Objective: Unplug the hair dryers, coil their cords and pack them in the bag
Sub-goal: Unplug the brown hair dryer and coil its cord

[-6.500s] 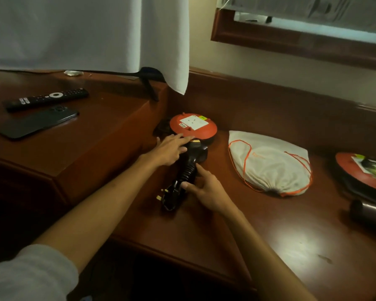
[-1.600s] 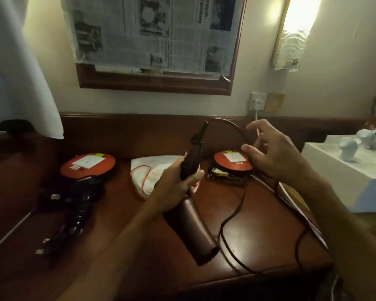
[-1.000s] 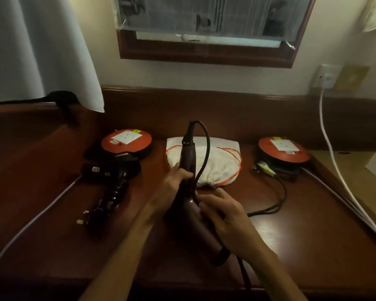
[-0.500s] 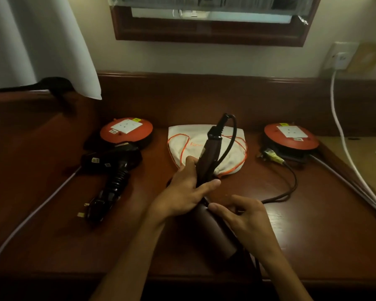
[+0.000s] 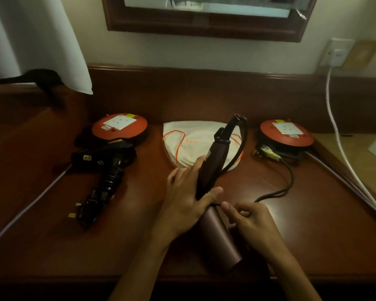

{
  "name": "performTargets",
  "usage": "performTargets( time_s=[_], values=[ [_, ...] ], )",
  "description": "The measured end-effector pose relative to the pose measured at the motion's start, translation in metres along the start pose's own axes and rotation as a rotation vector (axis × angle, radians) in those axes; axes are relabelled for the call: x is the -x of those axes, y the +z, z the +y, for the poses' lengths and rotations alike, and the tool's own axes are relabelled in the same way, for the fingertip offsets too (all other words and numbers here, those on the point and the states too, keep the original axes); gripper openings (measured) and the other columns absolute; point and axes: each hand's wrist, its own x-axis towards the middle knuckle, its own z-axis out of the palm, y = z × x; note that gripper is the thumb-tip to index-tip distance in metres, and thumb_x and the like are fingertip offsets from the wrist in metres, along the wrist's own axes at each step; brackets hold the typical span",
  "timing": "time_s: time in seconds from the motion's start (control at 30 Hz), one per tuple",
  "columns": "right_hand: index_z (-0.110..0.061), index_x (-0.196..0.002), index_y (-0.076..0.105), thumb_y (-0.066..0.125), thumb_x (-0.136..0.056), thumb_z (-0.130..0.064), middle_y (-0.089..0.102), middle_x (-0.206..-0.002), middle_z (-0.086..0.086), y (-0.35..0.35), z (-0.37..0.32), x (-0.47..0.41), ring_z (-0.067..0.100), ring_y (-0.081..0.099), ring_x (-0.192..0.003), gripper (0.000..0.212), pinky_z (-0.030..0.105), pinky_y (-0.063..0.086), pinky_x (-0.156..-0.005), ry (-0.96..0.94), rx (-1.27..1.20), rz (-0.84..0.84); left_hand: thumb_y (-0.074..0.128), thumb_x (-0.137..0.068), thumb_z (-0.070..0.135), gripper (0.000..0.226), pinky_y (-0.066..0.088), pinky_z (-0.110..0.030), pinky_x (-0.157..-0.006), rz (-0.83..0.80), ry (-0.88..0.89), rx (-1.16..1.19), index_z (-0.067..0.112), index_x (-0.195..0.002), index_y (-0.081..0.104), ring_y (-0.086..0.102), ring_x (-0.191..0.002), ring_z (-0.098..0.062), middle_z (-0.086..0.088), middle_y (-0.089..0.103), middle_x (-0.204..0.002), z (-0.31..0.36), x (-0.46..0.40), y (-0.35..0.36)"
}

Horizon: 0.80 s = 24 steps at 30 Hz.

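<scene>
The maroon hair dryer (image 5: 213,170) is held over the worktop (image 5: 313,224), handle up and barrel down toward the front edge, directly in front of the bag (image 5: 195,144). The left hand (image 5: 187,198) grasps the handle, thumb across its base. Half a second ago the right hand (image 5: 250,218) rested open beside the barrel; it now pinches the cord (image 5: 287,181) where it meets the left thumb, which indicates that a first turn of coiling is being started. The cord runs from the handle tip in an arc down to this pinch, then trails right to its plug (image 5: 267,152), which lies free on the worktop beside the right extension reel (image 5: 287,133): unplugging of this unit is complete. The black hair dryer (image 5: 104,159) lies at left, cord bundled along its handle, plug out, beside the left extension reel (image 5: 119,127). The bag lies flat between the reels, drawstring (image 5: 176,146) loose on top; its opening is not visible and it appears to hold nothing yet. Neither dryer is packed.
</scene>
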Motion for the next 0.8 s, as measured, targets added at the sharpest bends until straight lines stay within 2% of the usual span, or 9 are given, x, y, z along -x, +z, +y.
performTargets(
  time_s=[0.07,0.13,0.23,0.3,0.37,0.43,0.53,0.63,0.8],
  values=[
    [0.004,-0.070,0.063,0.065,-0.079,-0.063,0.061,-0.061,0.024,0.000,-0.001,-0.001,0.038,0.058,-0.051,0.068,0.039,0.042,-0.047,0.022,0.017,-0.006,0.058,-0.091,0.060,0.073,-0.005,-0.037,-0.126,-0.074,-0.001,-0.020,0.044,-0.155,0.026,0.022,-0.138,0.015,0.030,0.043,-0.130,-0.004,0.001,-0.007],
    [0.002,-0.067,0.063,0.065,-0.083,-0.062,0.061,-0.060,0.021,0.002,-0.003,-0.004,0.037,0.061,-0.055,0.066,0.041,0.046,-0.050,0.002,0.070,-0.016,0.055,-0.088,0.061,0.070,-0.005,-0.046,-0.125,-0.178,-0.049,-0.010,0.046,-0.151,0.029,0.024,-0.144,0.003,0.026,0.044,-0.131,-0.010,0.000,-0.017],
    [0.004,-0.067,0.059,0.065,-0.091,-0.052,0.049,-0.049,0.009,0.005,-0.007,-0.005,0.014,0.046,-0.043,0.061,0.032,0.037,-0.048,-0.019,0.138,-0.056,0.056,-0.090,0.060,0.075,-0.004,-0.048,-0.125,-0.240,-0.019,-0.039,0.045,-0.156,0.023,0.023,-0.147,0.000,0.022,0.041,-0.146,-0.014,0.000,-0.023],
    [0.009,-0.078,0.058,0.064,-0.096,-0.042,0.043,-0.049,-0.001,0.000,-0.007,-0.004,0.011,0.036,-0.040,0.054,0.027,0.031,-0.043,0.080,0.011,-0.132,0.055,-0.094,0.061,0.079,-0.007,-0.047,-0.125,-0.217,0.004,-0.075,0.042,-0.160,0.015,0.017,-0.151,-0.003,0.016,0.034,-0.157,-0.015,-0.001,-0.016],
    [0.013,-0.092,0.055,0.062,-0.099,-0.030,0.044,-0.053,-0.002,-0.012,-0.004,0.003,0.014,0.034,-0.040,0.044,0.024,0.031,-0.040,0.252,-0.241,-0.239,0.047,-0.095,0.065,0.077,-0.007,-0.044,-0.127,-0.166,-0.005,-0.059,0.039,-0.161,0.016,0.017,-0.153,-0.006,0.011,0.033,-0.161,-0.014,-0.002,-0.009],
    [0.011,-0.105,0.058,0.064,-0.097,-0.020,0.046,-0.062,0.005,-0.031,0.000,0.014,0.015,0.034,-0.042,0.033,0.022,0.031,-0.038,0.374,-0.446,-0.368,0.046,-0.096,0.063,0.072,-0.004,-0.040,-0.128,-0.120,-0.009,-0.027,0.035,-0.159,0.025,0.023,-0.151,-0.007,0.011,0.039,-0.157,-0.016,-0.003,-0.007],
    [0.008,-0.118,0.060,0.070,-0.094,-0.016,0.047,-0.067,0.013,-0.062,0.013,0.037,0.015,0.035,-0.040,0.035,0.021,0.028,-0.036,0.413,-0.582,-0.587,0.049,-0.096,0.063,0.068,-0.001,-0.040,-0.128,-0.126,0.028,-0.011,0.034,-0.156,0.033,0.028,-0.150,-0.008,0.011,0.045,-0.154,-0.022,-0.004,-0.006],
    [0.012,-0.106,0.062,0.069,-0.097,-0.023,0.048,-0.062,0.012,-0.092,0.023,0.048,0.015,0.036,-0.041,0.038,0.028,0.024,-0.038,0.387,-0.448,-0.690,0.048,-0.093,0.066,0.068,-0.001,-0.038,-0.128,-0.190,0.100,-0.061,0.040,-0.154,0.033,0.029,-0.149,-0.009,0.011,0.047,-0.152,-0.022,-0.005,-0.005],
    [-0.003,-0.085,0.075,0.068,-0.094,-0.032,0.046,-0.060,0.005,-0.124,0.020,0.023,0.021,0.039,-0.052,0.031,0.027,0.033,-0.046,0.209,-0.016,-0.425,0.062,-0.098,0.039,0.076,-0.007,-0.041,-0.126,-0.420,0.312,-0.202,0.031,-0.162,0.021,0.034,-0.143,-0.003,0.007,0.052,-0.144,0.000,-0.003,-0.013]
  ],
)
